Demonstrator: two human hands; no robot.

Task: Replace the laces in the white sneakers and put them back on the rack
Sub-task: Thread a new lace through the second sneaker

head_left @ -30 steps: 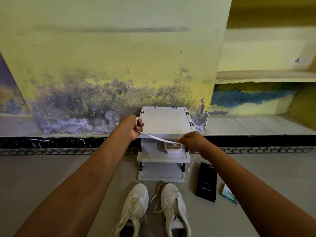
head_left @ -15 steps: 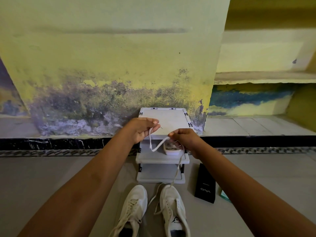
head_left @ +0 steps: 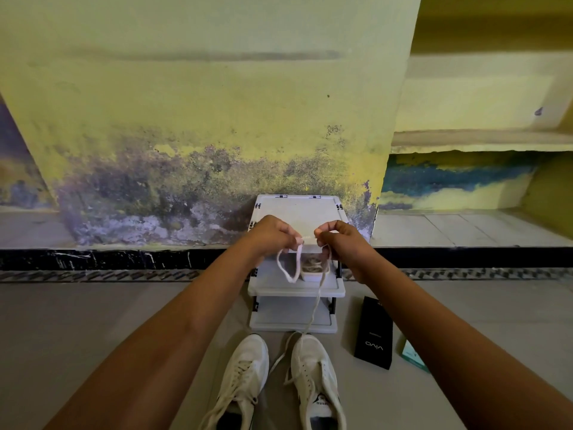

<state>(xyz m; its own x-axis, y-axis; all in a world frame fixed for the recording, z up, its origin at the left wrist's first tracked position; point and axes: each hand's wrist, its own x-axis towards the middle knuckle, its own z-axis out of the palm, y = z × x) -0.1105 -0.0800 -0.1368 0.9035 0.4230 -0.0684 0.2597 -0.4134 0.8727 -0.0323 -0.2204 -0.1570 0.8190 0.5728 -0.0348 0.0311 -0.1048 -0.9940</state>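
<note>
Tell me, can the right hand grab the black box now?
Probably not yet: the right hand and left hand both pinch the lace. The box lies on the floor beside the rack, nothing over it, so letting go should free the way.

The only view, a wide-angle head-worn camera, looks forward and down along both forearms, close in, with the fingers [head_left: 294, 239] of the left hand [head_left: 273, 235] and right hand [head_left: 339, 240] pinching the lace [head_left: 290, 278] at mid-frame, the rack [head_left: 297, 212] and wall [head_left: 201, 103] beyond those fingers, and the white sneakers [head_left: 245, 367] nearer than them.
</note>
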